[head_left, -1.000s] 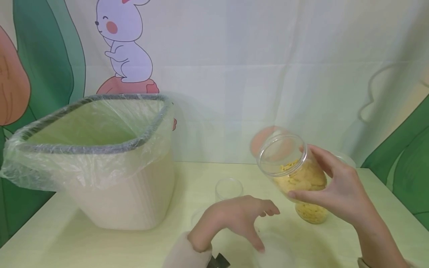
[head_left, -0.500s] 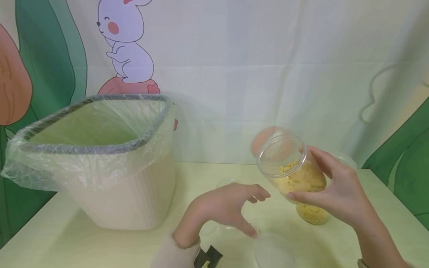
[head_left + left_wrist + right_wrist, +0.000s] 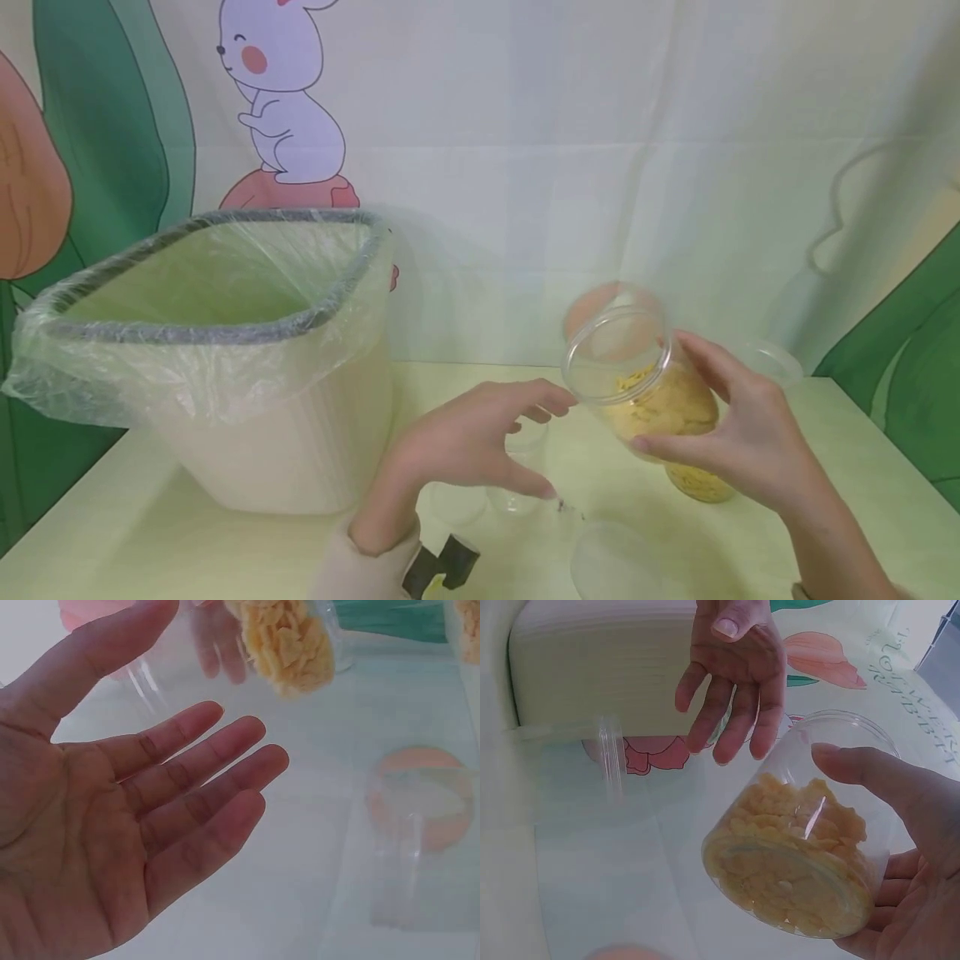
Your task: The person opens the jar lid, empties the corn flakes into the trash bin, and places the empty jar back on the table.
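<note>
My right hand [image 3: 750, 433] grips a clear plastic jar [image 3: 678, 400] partly filled with yellow cereal flakes [image 3: 802, 847]. The jar is tilted, its open mouth facing up and to the left in the head view. My left hand [image 3: 468, 437] hovers left of the mouth, palm toward the jar, fingers extended and holding nothing; the right wrist view shows a gap between the two. Under the held jar, a second container of yellow flakes [image 3: 701, 483] stands on the table, partly hidden. A clear cup [image 3: 513, 500] stands below my left hand, partly covered by it.
A bin [image 3: 300, 450] with a clear plastic liner stands at the left. A round translucent lid [image 3: 615, 562] lies near the front, and a clear disc [image 3: 457, 504] lies beside the cup. Behind the right hand is another clear round rim [image 3: 776, 362]. A printed curtain [image 3: 480, 183] hangs behind.
My left hand has moved left and up, away from the front lid, and stays without a hold. The held jar has shifted slightly left, still tilted.
</note>
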`<action>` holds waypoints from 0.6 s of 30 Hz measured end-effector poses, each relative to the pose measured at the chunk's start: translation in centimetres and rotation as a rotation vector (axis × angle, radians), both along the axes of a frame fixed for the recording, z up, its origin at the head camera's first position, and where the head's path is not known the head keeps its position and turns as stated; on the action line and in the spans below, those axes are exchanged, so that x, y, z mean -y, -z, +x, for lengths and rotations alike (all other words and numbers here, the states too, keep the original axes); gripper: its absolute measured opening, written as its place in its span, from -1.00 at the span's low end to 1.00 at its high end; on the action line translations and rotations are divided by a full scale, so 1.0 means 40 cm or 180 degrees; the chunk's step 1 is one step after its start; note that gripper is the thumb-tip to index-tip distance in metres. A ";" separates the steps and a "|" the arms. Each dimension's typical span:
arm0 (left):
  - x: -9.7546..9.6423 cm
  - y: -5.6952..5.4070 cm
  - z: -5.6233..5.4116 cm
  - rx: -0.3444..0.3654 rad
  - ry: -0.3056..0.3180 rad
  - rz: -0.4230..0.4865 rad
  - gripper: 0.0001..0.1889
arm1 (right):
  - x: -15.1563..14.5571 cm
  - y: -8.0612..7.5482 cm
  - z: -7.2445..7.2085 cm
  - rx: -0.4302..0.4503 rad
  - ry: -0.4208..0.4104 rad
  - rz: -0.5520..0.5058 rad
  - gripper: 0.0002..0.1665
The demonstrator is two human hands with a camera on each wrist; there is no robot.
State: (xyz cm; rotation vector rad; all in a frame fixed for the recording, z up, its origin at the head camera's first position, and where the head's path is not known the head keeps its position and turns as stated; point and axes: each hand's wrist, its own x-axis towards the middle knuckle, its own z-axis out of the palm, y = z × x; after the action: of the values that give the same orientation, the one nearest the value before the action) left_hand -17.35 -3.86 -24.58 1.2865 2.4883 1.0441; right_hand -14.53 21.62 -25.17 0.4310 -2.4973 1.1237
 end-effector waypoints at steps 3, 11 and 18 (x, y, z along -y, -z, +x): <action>0.013 -0.011 0.006 -0.0038 -0.0068 0.0113 -0.36 | 0.008 -0.003 0.002 0.0003 -0.0034 -0.0036 0.15; 0.048 -0.032 0.018 -0.0203 -0.0194 0.0293 -0.34 | 0.023 -0.003 0.002 -0.0085 -0.0037 -0.0063 0.11; 0.063 -0.042 0.030 -0.0241 -0.0333 0.0346 -0.38 | 0.040 -0.012 -0.003 -0.0174 -0.0106 -0.0107 0.09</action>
State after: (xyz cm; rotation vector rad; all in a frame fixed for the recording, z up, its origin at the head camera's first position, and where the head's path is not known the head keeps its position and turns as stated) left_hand -16.15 -6.38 -22.91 1.2591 2.6136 1.1911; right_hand -14.63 20.03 -24.70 0.4890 -2.4290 1.1494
